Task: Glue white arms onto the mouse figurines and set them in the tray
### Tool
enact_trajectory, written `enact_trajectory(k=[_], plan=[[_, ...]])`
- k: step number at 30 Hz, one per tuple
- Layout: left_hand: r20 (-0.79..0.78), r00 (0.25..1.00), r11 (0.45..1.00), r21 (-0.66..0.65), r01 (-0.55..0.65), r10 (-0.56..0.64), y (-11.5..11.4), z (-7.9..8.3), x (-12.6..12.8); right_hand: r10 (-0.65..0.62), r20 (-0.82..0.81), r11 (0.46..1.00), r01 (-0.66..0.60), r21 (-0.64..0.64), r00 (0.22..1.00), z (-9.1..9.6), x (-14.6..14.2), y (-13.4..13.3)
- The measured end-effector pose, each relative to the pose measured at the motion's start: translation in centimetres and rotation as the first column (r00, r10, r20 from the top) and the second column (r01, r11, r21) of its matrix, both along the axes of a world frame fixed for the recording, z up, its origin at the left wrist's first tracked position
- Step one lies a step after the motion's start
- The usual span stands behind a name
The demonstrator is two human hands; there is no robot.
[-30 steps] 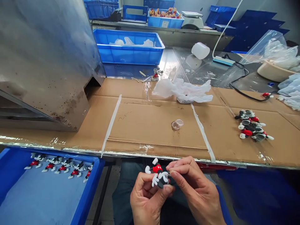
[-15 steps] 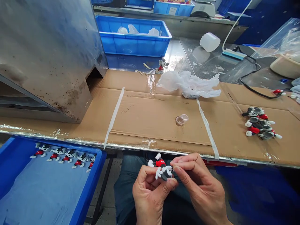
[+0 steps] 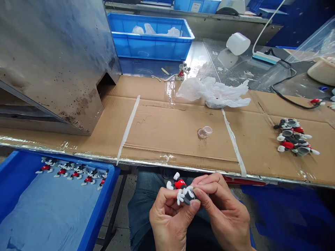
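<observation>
Bench [image 3: 167,139] higher, Mickey figure [image 3: 181,188] btwn hands [image 3: 166,218] [image 3: 225,212]

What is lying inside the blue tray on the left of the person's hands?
Small Mickey Mouse figures lie in a row on a blue cloth. The cloth covers the floor of the blue tray, so that floor cannot be seen.

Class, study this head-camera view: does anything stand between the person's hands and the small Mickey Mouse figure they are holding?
Nothing visible stands in the way: the left hand and the right hand both touch the Mickey Mouse figure directly, with nothing between them and it.
</observation>
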State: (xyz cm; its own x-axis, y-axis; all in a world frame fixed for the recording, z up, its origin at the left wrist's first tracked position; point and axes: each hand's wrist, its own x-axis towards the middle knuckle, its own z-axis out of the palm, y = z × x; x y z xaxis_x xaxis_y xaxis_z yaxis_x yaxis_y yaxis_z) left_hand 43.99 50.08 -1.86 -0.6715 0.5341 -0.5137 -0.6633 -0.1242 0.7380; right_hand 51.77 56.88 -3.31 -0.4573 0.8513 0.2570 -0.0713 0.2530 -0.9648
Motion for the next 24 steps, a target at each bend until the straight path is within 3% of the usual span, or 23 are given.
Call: enact_trajectory(k=[5,10,19,24], plan=[[-0.053,0.998,1.000,-0.019,-0.023,0.022,-0.1,0.0,0.2,0.003,-0.054,0.992,-0.010,-0.128,0.999,-0.6,0.0,-0.3],[-0.088,0.995,0.998,-0.045,0.032,-0.036,-0.3,-0.2,-0.3,0.000,-0.083,0.977,-0.017,-0.214,0.997,-0.9,0.3,-0.4],[-0.027,0.997,0.997,-0.022,0.070,-0.070,-0.2,0.2,-0.6,-0.016,0.025,0.999,0.017,-0.049,1.000,-0.1,0.8,0.1],[-0.021,0.997,0.997,-0.023,0.072,-0.073,-0.1,0.6,-0.3,0.011,0.027,0.998,-0.010,-0.056,1.000,0.2,0.7,0.2]])
